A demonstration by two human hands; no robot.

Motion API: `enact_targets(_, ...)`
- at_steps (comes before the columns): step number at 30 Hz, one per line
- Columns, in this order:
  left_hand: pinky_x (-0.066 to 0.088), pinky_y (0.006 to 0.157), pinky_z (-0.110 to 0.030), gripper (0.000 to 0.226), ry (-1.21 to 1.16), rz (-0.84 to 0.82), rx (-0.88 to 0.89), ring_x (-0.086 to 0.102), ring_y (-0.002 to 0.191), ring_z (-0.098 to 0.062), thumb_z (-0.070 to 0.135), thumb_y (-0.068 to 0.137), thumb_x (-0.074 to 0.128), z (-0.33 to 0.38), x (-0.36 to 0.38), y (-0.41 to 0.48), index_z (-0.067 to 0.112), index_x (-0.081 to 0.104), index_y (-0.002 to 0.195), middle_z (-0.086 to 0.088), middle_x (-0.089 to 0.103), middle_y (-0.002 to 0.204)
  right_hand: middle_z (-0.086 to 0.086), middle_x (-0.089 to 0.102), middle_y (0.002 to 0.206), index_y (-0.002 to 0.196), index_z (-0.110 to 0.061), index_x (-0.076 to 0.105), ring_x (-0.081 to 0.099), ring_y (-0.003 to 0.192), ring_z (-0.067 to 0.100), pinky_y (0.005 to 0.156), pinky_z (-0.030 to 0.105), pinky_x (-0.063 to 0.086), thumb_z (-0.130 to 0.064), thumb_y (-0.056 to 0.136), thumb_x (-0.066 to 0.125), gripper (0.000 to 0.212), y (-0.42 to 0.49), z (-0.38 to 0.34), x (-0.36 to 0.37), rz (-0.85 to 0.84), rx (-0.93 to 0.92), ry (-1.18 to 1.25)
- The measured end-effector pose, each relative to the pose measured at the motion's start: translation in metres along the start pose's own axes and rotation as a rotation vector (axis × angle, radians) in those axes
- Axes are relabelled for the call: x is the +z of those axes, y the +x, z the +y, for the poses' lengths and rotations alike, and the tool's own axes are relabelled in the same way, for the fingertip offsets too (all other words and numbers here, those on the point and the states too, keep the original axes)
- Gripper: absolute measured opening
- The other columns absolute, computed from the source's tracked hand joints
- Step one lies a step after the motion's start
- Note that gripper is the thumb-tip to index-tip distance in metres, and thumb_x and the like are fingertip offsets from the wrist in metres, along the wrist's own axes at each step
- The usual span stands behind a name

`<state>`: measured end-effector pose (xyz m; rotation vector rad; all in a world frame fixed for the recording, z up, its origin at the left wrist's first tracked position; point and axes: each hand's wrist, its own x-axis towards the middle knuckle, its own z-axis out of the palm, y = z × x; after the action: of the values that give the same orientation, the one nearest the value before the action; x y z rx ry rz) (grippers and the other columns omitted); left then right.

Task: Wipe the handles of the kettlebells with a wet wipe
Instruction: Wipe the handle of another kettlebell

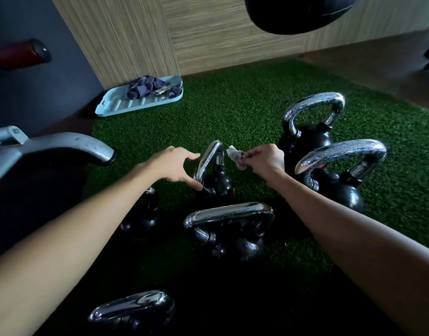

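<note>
Several black kettlebells with chrome handles stand on green turf. A small kettlebell (pixel 214 173) sits in the middle between my hands. My left hand (pixel 177 166) reaches to its handle from the left, fingers spread, the thumb touching the handle's lower left leg. My right hand (pixel 265 160) pinches a crumpled grey wet wipe (pixel 236 156) just right of that handle's top, not touching it. Two larger kettlebells (pixel 313 122) (pixel 342 166) with wet, beaded handles stand at the right. Another kettlebell (pixel 230 229) stands nearer me, one more (pixel 133 309) at the bottom.
A light blue tray (pixel 126 104) holding dark cloths lies by the wooden wall at the back left. A grey metal machine leg (pixel 70 144) juts in from the left. A black punching bag (pixel 296 13) hangs overhead. A small kettlebell (pixel 145 214) is half hidden under my left forearm.
</note>
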<state>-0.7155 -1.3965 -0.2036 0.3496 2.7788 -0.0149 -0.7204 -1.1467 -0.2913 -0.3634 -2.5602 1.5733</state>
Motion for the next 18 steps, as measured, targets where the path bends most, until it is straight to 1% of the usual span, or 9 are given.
enact_targets(2,0.043,0.045,-0.026,0.122,-0.04,0.077,-0.018,0.049,0.046,-0.01,0.085,0.047,0.077,0.0,0.014,-0.003,0.037,0.041,0.153,-0.007,0.07,0.115,-0.007,0.075,0.078,0.072,-0.027,0.074,0.064,0.062,0.004,0.052,0.019,0.047,-0.025,0.069,0.093,0.02,0.0,0.0,0.002,-0.013,-0.013,-0.009)
enact_targets(5,0.035,0.042,-0.021,0.104,-0.17,0.158,-0.024,0.044,0.043,-0.006,0.072,0.058,0.081,0.002,0.023,0.0,0.032,0.049,0.149,0.0,0.071,0.087,-0.006,0.075,0.081,0.07,-0.03,0.07,0.066,0.067,0.008,0.057,0.024,0.051,-0.025,0.069,0.093,0.023,0.0,0.003,0.007,-0.026,-0.016,-0.012)
enact_targets(8,0.035,0.045,-0.023,0.102,-0.22,0.155,0.018,0.039,0.042,-0.009,0.067,0.058,0.084,-0.004,0.021,0.01,0.032,0.051,0.147,0.001,0.072,0.1,-0.012,0.071,0.078,0.071,-0.031,0.071,0.065,0.07,0.006,0.06,0.023,0.052,-0.028,0.069,0.093,0.023,-0.004,0.003,0.01,-0.024,-0.024,-0.025)
enact_targets(10,0.048,0.054,-0.026,0.102,-0.241,0.117,0.056,0.049,0.049,-0.009,0.064,0.057,0.087,-0.01,0.015,0.018,0.033,0.05,0.147,0.004,0.066,0.11,-0.01,0.073,0.081,0.073,-0.03,0.072,0.067,0.073,0.007,0.061,0.023,0.053,-0.03,0.068,0.093,0.022,-0.004,0.003,0.011,-0.035,-0.038,-0.037)
enact_targets(11,0.056,0.073,-0.032,0.105,-0.242,0.089,0.073,0.062,0.066,-0.009,0.065,0.055,0.087,-0.013,0.011,0.022,0.034,0.049,0.147,0.003,0.064,0.121,-0.009,0.073,0.081,0.072,-0.031,0.071,0.068,0.073,0.008,0.061,0.024,0.053,-0.031,0.067,0.094,0.023,-0.005,0.002,0.011,-0.03,-0.04,-0.037)
enact_targets(12,0.055,0.092,-0.042,0.109,-0.221,0.065,0.09,0.069,0.095,-0.013,0.068,0.051,0.087,-0.017,0.006,0.027,0.034,0.049,0.147,0.006,0.058,0.138,-0.01,0.073,0.08,0.072,-0.031,0.071,0.067,0.072,0.008,0.06,0.023,0.053,-0.032,0.066,0.094,0.024,-0.005,0.0,0.01,-0.016,-0.035,-0.033)
enact_targets(13,0.049,0.103,-0.05,0.113,-0.186,0.046,0.101,0.063,0.119,-0.019,0.07,0.047,0.086,-0.02,0.002,0.032,0.034,0.049,0.148,0.012,0.047,0.152,-0.011,0.072,0.079,0.072,-0.03,0.072,0.067,0.071,0.007,0.059,0.022,0.053,-0.032,0.065,0.095,0.024,-0.006,-0.002,0.009,-0.002,-0.026,-0.033)
enact_targets(14,0.045,0.107,-0.053,0.116,-0.141,0.024,0.113,0.056,0.129,-0.023,0.071,0.044,0.085,-0.023,-0.004,0.036,0.035,0.048,0.148,0.016,0.039,0.158,-0.011,0.072,0.079,0.073,-0.029,0.073,0.066,0.071,0.007,0.059,0.022,0.053,-0.032,0.065,0.095,0.023,-0.006,-0.002,0.008,0.006,-0.023,-0.034)
enact_targets(18,0.048,0.093,-0.044,0.116,0.059,-0.014,0.146,0.056,0.117,-0.022,0.065,0.043,0.089,-0.029,-0.027,0.048,0.041,0.046,0.149,0.011,0.034,0.161,-0.008,0.074,0.082,0.084,-0.024,0.079,0.066,0.073,0.008,0.065,0.026,0.056,-0.029,0.067,0.094,0.024,-0.009,-0.004,0.001,0.004,-0.03,-0.048)
